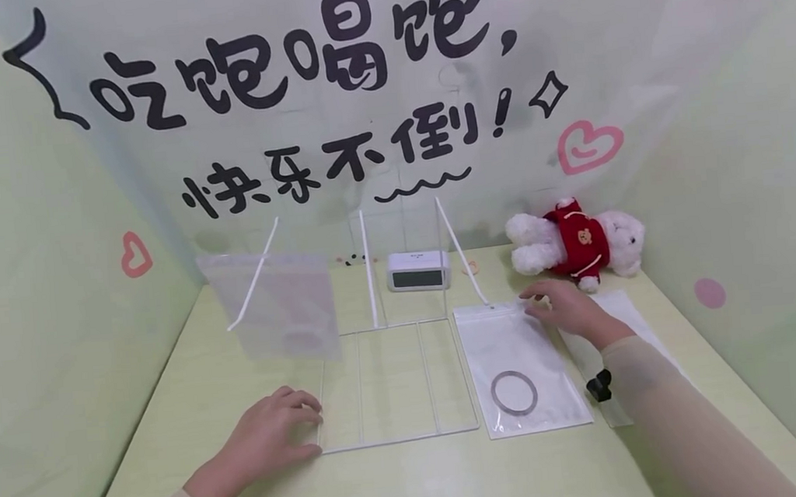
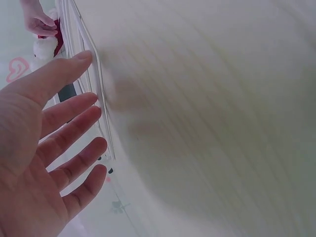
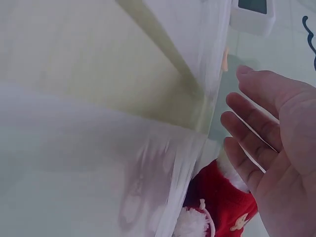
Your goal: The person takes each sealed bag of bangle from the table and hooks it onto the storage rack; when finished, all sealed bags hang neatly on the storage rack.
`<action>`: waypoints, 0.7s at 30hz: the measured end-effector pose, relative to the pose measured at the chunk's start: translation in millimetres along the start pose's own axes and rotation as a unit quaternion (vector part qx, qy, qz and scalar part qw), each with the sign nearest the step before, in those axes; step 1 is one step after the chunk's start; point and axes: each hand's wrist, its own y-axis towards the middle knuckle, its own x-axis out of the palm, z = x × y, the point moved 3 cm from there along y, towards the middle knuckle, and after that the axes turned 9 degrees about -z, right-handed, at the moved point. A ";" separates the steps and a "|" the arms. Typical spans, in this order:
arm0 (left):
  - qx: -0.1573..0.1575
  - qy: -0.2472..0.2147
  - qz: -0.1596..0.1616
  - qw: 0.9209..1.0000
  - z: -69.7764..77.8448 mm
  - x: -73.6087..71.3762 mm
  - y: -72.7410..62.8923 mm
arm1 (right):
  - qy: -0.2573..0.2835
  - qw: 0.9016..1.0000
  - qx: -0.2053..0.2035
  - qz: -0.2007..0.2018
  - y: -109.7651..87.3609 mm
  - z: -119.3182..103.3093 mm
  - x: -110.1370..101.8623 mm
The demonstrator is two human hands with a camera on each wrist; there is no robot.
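Observation:
A white wire rack [image 1: 399, 439] stands mid-table, its arms angling upward. My left hand [image 1: 272, 438] is at the left side of its base, fingers loosely bent; in the left wrist view the fingertips lie along the wires, and whether they touch cannot be told. From the left arm hangs a translucent plastic bag [image 1: 283, 304]. Right of the rack a clear-and-white zip bag [image 1: 511, 349] lies flat, with a grey ring [image 1: 515, 393] showing on or in it. Over its top right corner is my right hand [image 1: 571, 309], holding nothing in the right wrist view [image 3: 291, 138].
Another plastic bag [image 1: 614, 317] lies partly under the right forearm. Along the back are a white digital clock [image 1: 418, 270] and a plush toy in a red hoodie [image 1: 576, 242] lying on its side. A printed cloth [image 1: 394, 108] surrounds the table [image 1: 389, 491].

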 end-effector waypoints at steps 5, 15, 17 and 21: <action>-0.006 -0.004 -0.004 1.000 1.6 0.0 -0.9 | -0.011 1.000 0.004 -0.011 6.9 8.3 1.2; -0.009 -0.006 -0.010 1.000 2.7 -1.4 -0.2 | -0.032 0.999 0.014 -0.027 18.7 23.0 6.4; -0.009 -0.005 -0.011 1.000 2.8 -1.3 -0.3 | -0.023 0.999 0.019 -0.030 19.4 24.8 7.5; -0.004 -0.005 0.000 1.000 2.8 -1.2 -1.1 | -0.013 0.999 0.020 -0.026 19.0 24.5 7.2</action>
